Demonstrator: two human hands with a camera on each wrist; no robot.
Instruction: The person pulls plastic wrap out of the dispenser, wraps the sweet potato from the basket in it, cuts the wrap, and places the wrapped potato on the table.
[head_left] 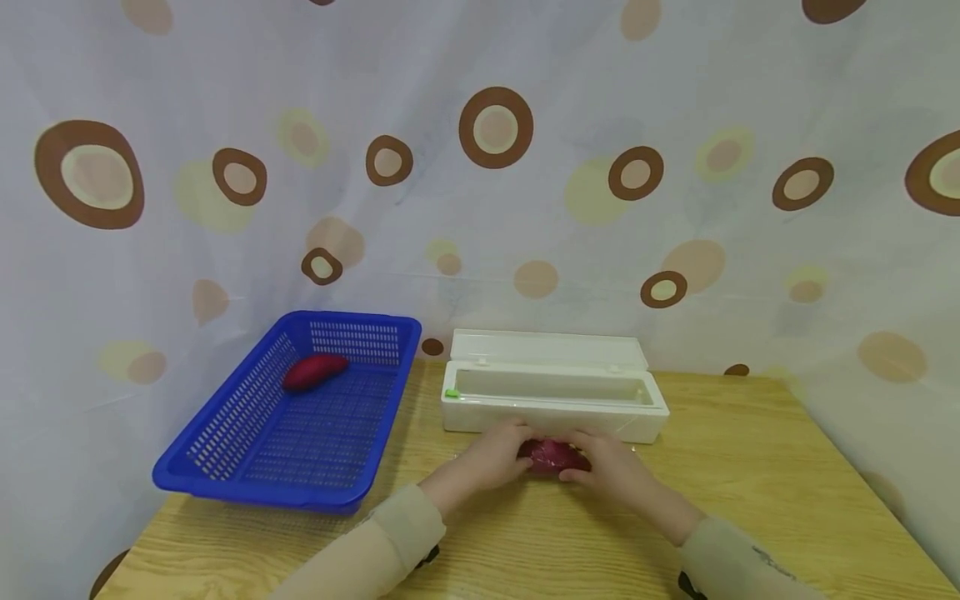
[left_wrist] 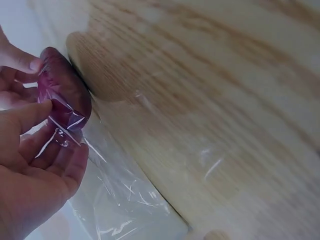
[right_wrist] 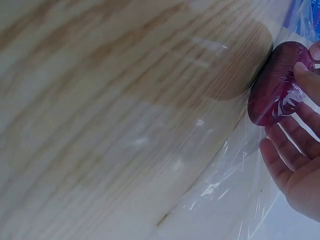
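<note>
A red-purple sweet potato [head_left: 553, 460] lies on the table just in front of a white cling film dispenser [head_left: 487, 418]. Clear cling film [left_wrist: 117, 200] covers it and stretches away over the wood, glossy and creased. My left hand [head_left: 495, 458] holds the left end of the sweet potato, thumb and fingers pinching the film against it in the left wrist view. From the other side, my right hand [head_left: 611, 468] grips the right end, its thumb on the wrapped skin [right_wrist: 280, 85] and its fingers curled beneath the film.
At the left stands a blue plastic basket [head_left: 255, 493] with another red sweet potato [head_left: 315, 372] in it. The dispenser's lid [head_left: 547, 348] is raised, and a green slider [head_left: 452, 393] sits at its left end. A patterned curtain [head_left: 570, 250] hangs behind the wooden table [head_left: 750, 483].
</note>
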